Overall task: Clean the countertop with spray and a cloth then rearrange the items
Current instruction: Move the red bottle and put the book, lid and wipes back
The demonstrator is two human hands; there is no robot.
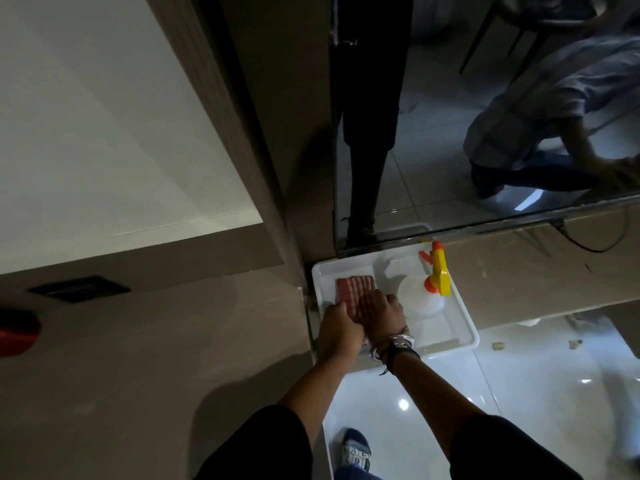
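Note:
A white tray (464,327) sits on the floor against the wall. In its left half lies a red striped cloth (353,287), folded flat. A clear spray bottle (420,299) with a yellow and orange trigger head (439,277) stands in the tray's right half. My left hand (337,329) grips the near edge of the cloth. My right hand (382,311) lies on top of the cloth with its fingers curled over it, bracelets at the wrist. The near part of the cloth is hidden under both hands.
A dark glass panel (433,116) rises behind the tray and reflects a crouching person (540,126). A beige cabinet side (156,341) stands to the left. Glossy white floor tiles (519,393) spread to the right, with small scraps (498,345) on them. My foot (355,448) is below.

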